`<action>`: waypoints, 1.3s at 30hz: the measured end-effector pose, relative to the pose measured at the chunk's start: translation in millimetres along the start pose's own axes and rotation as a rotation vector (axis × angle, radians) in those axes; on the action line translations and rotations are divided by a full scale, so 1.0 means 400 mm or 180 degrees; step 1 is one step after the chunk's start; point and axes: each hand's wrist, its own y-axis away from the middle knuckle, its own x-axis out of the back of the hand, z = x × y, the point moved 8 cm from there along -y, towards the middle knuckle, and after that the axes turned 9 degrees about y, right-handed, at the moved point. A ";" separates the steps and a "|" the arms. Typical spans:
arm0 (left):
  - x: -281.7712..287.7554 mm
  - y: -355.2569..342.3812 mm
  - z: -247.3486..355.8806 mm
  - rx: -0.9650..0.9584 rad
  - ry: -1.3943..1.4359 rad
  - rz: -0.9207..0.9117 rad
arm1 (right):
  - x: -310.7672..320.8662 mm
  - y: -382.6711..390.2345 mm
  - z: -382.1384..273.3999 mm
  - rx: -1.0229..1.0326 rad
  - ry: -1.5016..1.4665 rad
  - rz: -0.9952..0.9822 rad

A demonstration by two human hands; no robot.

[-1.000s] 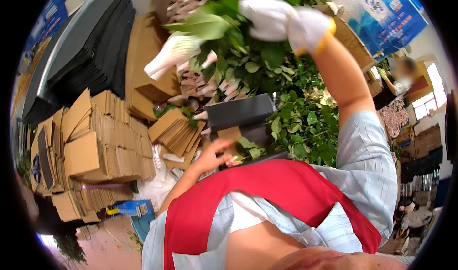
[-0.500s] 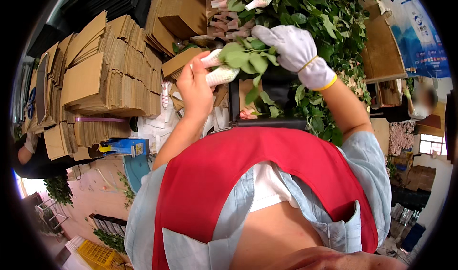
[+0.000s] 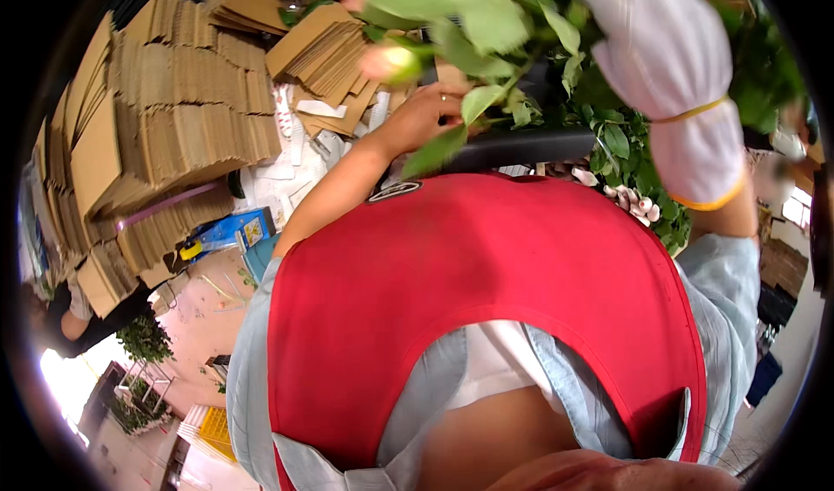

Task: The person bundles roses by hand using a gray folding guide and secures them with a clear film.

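Observation:
My right hand (image 3: 665, 52), in a white glove with a yellow cuff, is raised close at the upper right. Its fingers look closed round the stems of leafy roses, though the frame's top edge and blur hide part of the grip. A pale pink rose bud (image 3: 391, 62) and broad green leaves (image 3: 495, 26) stretch leftward from that glove, smeared by motion. Lower down, my bare left hand (image 3: 426, 118), with a ring on it, reaches beside a black padded edge (image 3: 521, 150). Leaves cover its fingertips, so what they touch is hidden.
Stacked cardboard sheets (image 3: 174, 100) fill the left side, with smaller cardboard pieces (image 3: 326, 52) nearer the middle. A blue tape dispenser (image 3: 230, 232) stands below the stacks. Net-sleeved rose heads (image 3: 634, 203) and foliage lie at the right. Another person's arm (image 3: 74, 326) shows at the far left.
My left hand has let go of the white-netted rose heads and moved down and right. My gloved right hand has come nearer and rightward, bringing leafy roses in front of the view.

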 end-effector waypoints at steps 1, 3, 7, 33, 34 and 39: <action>0.011 0.002 0.037 -0.0013 0.0175 0.0014 | -0.110 0.057 0.001 -0.0562 0.0000 -0.0807; -0.014 -0.017 0.029 0.0533 0.0090 -0.0345 | -0.212 0.169 -0.043 -0.0703 -0.0607 -0.0973; -0.020 0.006 0.039 0.0104 0.0006 -0.0052 | -0.186 0.167 -0.079 -0.0817 -0.1377 -0.0855; 0.021 -0.045 0.035 -0.0230 -0.0727 -0.0001 | -0.410 0.160 -0.162 -0.0649 -0.2728 -0.1486; 0.026 -0.024 0.019 -0.0240 -0.0557 0.0327 | -0.356 0.173 -0.079 -0.1149 -0.2463 -0.0935; 0.010 -0.012 -0.003 -0.0421 -0.0442 0.0629 | -0.398 0.406 -0.047 -0.1166 -0.1318 -0.1350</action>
